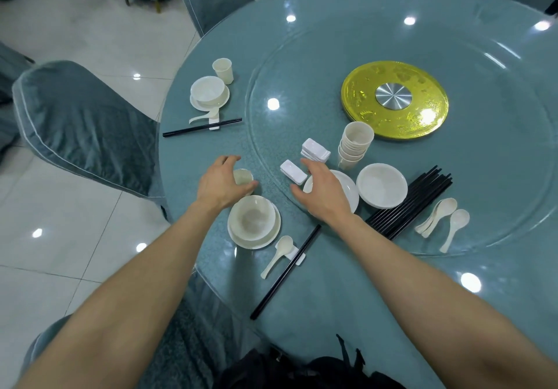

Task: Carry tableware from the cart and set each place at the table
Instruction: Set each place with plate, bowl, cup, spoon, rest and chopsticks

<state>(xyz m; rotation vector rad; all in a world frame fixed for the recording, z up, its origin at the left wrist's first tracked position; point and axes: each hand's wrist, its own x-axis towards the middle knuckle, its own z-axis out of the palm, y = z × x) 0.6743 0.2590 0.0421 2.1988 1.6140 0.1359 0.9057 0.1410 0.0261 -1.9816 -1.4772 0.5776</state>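
My left hand (pixel 219 184) grips a small cream cup (pixel 242 176) standing on the table just beyond the near place setting. That setting has a bowl on a plate (pixel 253 222), a spoon (pixel 277 254) and black chopsticks (pixel 287 271) on a white rest. My right hand (pixel 324 195) hovers open over a white plate (pixel 350 189) on the glass turntable, beside loose chopstick rests (pixel 293 171). A second finished setting with bowl (pixel 208 91), cup (pixel 223 70) and chopsticks lies at the far left.
On the turntable (pixel 453 207) stand a stack of cups (pixel 354 145), stacked rests (pixel 315 150), stacked bowls (pixel 382 184), a bundle of chopsticks (pixel 413 204), spoons (pixel 444 218) and a gold centre disc (pixel 394 100). Covered chairs (pixel 81 125) ring the table.
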